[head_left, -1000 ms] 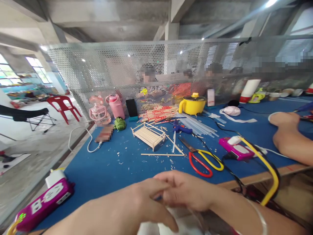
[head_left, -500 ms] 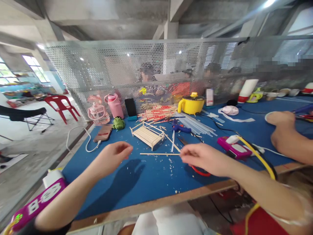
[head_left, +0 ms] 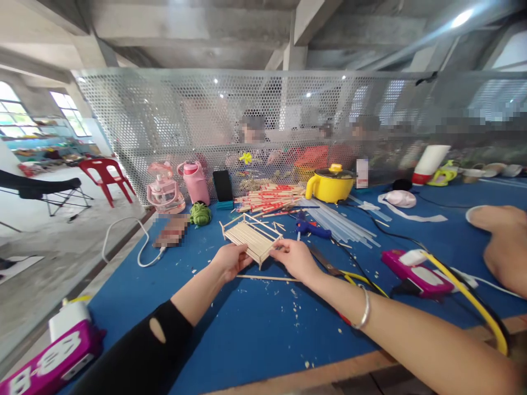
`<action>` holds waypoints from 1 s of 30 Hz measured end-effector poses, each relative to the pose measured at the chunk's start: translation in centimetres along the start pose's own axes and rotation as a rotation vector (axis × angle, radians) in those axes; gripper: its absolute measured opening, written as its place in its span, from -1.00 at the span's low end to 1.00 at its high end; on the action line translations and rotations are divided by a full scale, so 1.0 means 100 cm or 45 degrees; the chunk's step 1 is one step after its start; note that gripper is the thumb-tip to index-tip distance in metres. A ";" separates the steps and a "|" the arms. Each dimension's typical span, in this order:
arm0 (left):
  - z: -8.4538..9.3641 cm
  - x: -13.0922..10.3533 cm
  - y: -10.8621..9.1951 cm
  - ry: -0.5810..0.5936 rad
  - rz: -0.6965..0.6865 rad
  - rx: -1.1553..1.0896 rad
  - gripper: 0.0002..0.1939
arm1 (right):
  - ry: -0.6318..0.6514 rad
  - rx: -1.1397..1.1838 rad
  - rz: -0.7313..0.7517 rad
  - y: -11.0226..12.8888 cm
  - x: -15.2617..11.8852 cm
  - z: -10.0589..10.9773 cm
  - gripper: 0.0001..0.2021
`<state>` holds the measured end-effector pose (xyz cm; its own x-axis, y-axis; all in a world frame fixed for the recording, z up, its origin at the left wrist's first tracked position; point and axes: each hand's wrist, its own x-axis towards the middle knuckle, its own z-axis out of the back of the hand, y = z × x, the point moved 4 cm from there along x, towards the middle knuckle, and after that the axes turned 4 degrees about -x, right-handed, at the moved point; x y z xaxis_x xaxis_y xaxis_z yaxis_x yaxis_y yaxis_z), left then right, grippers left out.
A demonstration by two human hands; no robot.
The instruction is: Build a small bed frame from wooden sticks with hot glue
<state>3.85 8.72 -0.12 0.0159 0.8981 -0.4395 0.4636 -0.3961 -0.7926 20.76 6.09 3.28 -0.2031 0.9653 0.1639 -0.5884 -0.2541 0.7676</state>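
Note:
A small bed frame made of thin wooden sticks [head_left: 252,237] stands at mid-table, with a slatted base, corner posts and rails. My left hand [head_left: 233,260] is closed on its near-left edge, thumb on top of the slats. At the near-right corner, the fingers of my right hand [head_left: 293,255] pinch the frame. Just in front of the frame lies a loose wooden stick [head_left: 267,278]. A blue glue gun [head_left: 313,227] rests beyond my right hand. Scissors [head_left: 329,263] lie on the table, partly hidden behind my right forearm.
Behind the frame are a pile of wooden sticks [head_left: 269,197], clear glue sticks [head_left: 341,222] and a yellow pot [head_left: 332,184]. Green yarn [head_left: 200,214] and a phone [head_left: 171,230] sit left. A purple power strip [head_left: 415,271] with cables lies right, near another person's hand [head_left: 504,236].
Both hands, empty and apart before, have moved forward and inward and now grip the stick bed frame. The view has shifted slightly.

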 end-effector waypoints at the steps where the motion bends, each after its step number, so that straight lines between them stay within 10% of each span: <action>1: 0.000 0.001 0.001 0.002 -0.003 -0.011 -0.90 | -0.001 0.021 -0.022 0.001 0.002 -0.003 -0.77; 9: 0.018 0.002 -0.007 -0.075 -0.056 -0.076 -0.89 | 0.193 0.137 -0.059 0.025 -0.043 0.039 -0.78; 14: 0.029 -0.009 -0.004 -0.088 -0.038 -0.109 -0.88 | 0.823 0.176 0.120 0.035 -0.091 0.068 -0.56; 20: 0.042 -0.031 0.003 -0.104 -0.018 -0.126 -0.86 | 0.229 -1.126 0.384 0.014 -0.052 0.021 -0.76; 30: 0.047 -0.022 -0.003 -0.092 -0.080 -0.124 -0.83 | 0.261 -1.105 0.469 0.016 -0.060 0.001 -0.79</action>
<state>-0.50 5.94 -0.85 -0.0776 0.9031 -0.4225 0.5458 -0.3161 -0.7760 21.13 -0.09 3.63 -0.5749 0.8081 0.1281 -0.8175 -0.5738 -0.0490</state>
